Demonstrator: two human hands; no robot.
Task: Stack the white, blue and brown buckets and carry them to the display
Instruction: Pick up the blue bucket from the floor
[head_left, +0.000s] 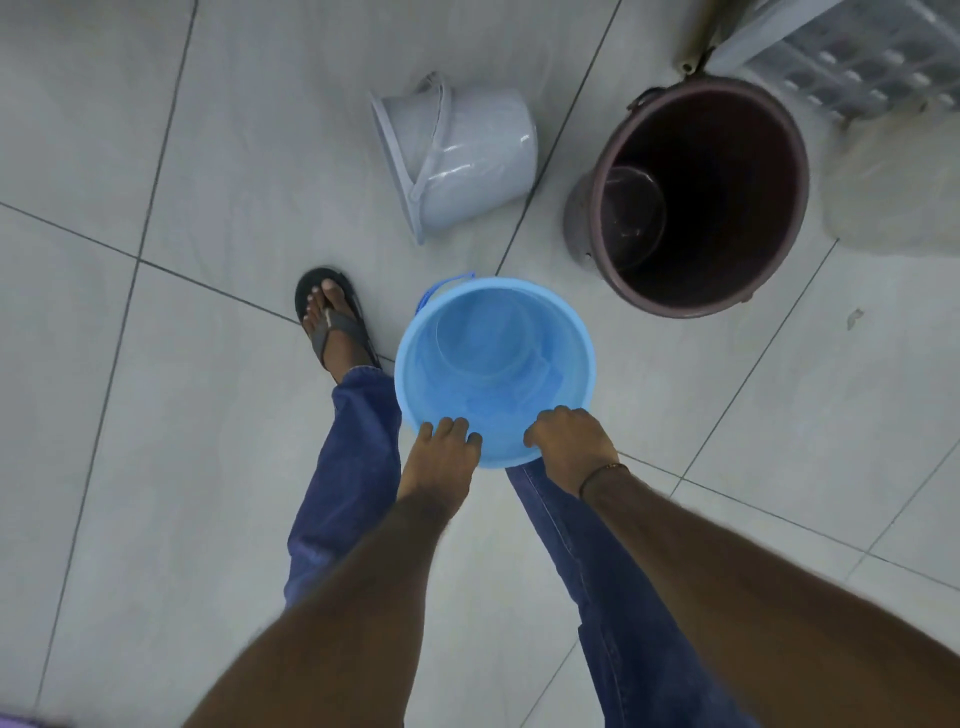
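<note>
No legible text, label, brand, number or sign found anywhere in view. Checked: round light-blue plastic bucket, inner wall and rim plain; white plastic bucket lying on its side, wall and handle unmarked; large dark-brown plastic bucket, interior too dark to read, rim plain. Pale grey tiled floor bare of markings. White perforated plastic crate at top right blurred, nothing readable on it.
</note>
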